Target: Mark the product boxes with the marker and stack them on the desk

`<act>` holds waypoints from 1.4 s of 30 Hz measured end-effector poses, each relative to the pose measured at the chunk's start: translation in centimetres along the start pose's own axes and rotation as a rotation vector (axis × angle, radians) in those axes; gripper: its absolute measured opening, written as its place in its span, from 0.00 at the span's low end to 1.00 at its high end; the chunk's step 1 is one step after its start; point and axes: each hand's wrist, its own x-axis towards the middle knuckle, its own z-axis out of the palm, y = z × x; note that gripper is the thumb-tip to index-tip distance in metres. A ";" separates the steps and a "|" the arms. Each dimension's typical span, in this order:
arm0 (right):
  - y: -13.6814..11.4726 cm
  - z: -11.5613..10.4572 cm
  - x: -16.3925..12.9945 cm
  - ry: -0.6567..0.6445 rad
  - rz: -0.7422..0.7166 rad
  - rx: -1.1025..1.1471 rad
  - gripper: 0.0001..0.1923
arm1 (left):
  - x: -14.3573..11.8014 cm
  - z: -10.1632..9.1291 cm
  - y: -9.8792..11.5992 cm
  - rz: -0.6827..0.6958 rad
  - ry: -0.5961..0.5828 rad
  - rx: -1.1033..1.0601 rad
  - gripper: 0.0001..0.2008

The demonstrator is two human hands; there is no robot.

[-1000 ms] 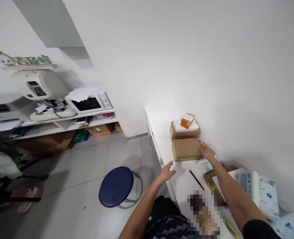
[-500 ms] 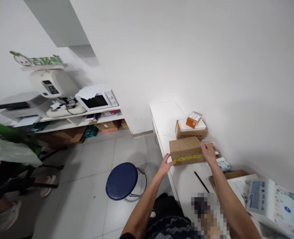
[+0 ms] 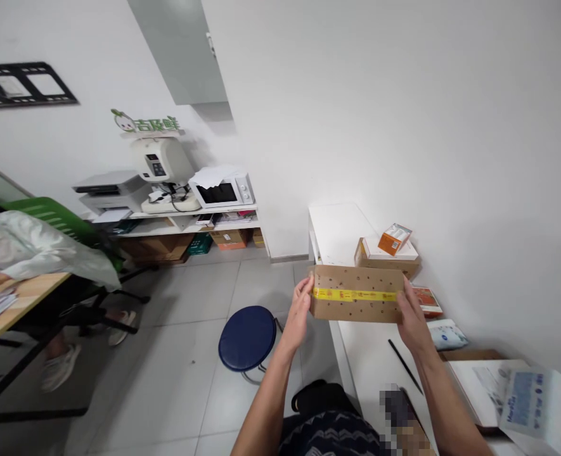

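Note:
I hold a flat brown cardboard box (image 3: 356, 301) with small holes and a strip of yellow tape, lifted off the white table (image 3: 337, 228). My left hand (image 3: 301, 306) grips its left end and my right hand (image 3: 411, 311) grips its right end. Behind it on the table stands another brown box (image 3: 387, 261) with a white packet and a small orange carton (image 3: 394, 239) on top.
A black pen (image 3: 405, 366), a red-and-white packet (image 3: 426, 301), a tissue pack (image 3: 446, 334) and open papers (image 3: 494, 392) lie on the table. A blue stool (image 3: 247, 329) stands on the floor left of it. Shelves with a microwave (image 3: 222, 191) and printer (image 3: 111, 190) line the far wall.
My left hand came to the box's left end and both hands lifted the box off the table toward me. The view swung to the left.

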 end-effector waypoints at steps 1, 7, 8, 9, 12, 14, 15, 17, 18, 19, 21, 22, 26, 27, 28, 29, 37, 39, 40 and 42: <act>0.4 0.3 -0.1 -0.029 0.025 0.041 0.38 | -0.4 0.0 0.6 0.018 -0.005 0.063 0.31; 3.9 1.4 -1.4 -0.178 0.113 0.171 0.44 | -2.9 0.2 3.7 0.067 -0.110 0.287 0.24; 4.3 1.4 -1.7 -0.180 0.128 0.194 0.44 | -3.2 0.2 4.1 0.067 -0.135 0.310 0.24; 4.6 1.4 -1.9 -0.178 0.154 0.232 0.43 | -3.6 0.2 4.5 0.072 -0.148 0.334 0.23; 5.0 1.2 -2.2 -0.124 0.294 0.414 0.39 | -4.4 0.2 5.4 0.097 -0.095 0.357 0.25; 5.0 1.0 -2.2 -0.078 0.391 0.518 0.34 | -4.9 -0.1 5.7 0.093 -0.058 0.346 0.31; 5.0 1.0 -2.2 -0.069 0.424 0.550 0.32 | -5.1 -0.4 5.9 0.084 -0.069 0.353 0.35; 5.0 0.9 -2.2 -0.088 0.464 0.580 0.30 | -5.5 -1.0 6.2 0.062 -0.136 0.420 0.43; 4.9 0.9 -2.3 -0.113 0.478 0.582 0.30 | -5.7 -1.4 6.4 0.058 -0.171 0.473 0.46; 4.7 0.9 -2.3 -0.143 0.491 0.580 0.30 | -5.8 -1.8 6.6 0.062 -0.194 0.528 0.48; 4.2 0.8 -2.3 -0.202 0.530 0.559 0.30 | -6.0 -2.5 6.9 0.094 -0.203 0.615 0.49; 3.8 0.7 -2.3 -0.230 0.557 0.545 0.30 | -6.1 -2.9 7.0 0.119 -0.204 0.639 0.48; 1.5 -0.1 -2.4 -0.369 0.638 0.505 0.32 | -6.4 -4.1 6.8 0.192 -0.224 0.573 0.47; 0.9 -0.4 -2.4 -0.399 0.638 0.506 0.33 | -6.5 -4.4 6.7 0.190 -0.227 0.522 0.47; 0.3 -0.7 -2.4 -0.418 0.628 0.512 0.34 | -6.5 -4.7 6.4 0.177 -0.221 0.462 0.47; -0.2 -0.9 -2.4 -0.425 0.610 0.522 0.35 | -6.6 -4.9 6.2 0.150 -0.204 0.394 0.46; -1.2 -0.8 -3.0 -0.449 0.246 0.440 0.38 | -5.3 -4.8 4.1 -0.153 0.073 -0.374 0.34; -1.0 -0.6 -3.5 -0.463 0.162 0.396 0.41 | -5.0 -4.4 3.7 -0.219 0.104 -0.486 0.33; -0.9 -0.6 -3.7 -0.471 0.123 0.377 0.43 | -4.8 -4.2 3.5 -0.241 0.111 -0.524 0.33; -1.1 -0.6 -4.1 -0.450 0.063 0.350 0.44 | -4.7 -3.9 3.3 -0.259 0.108 -0.565 0.32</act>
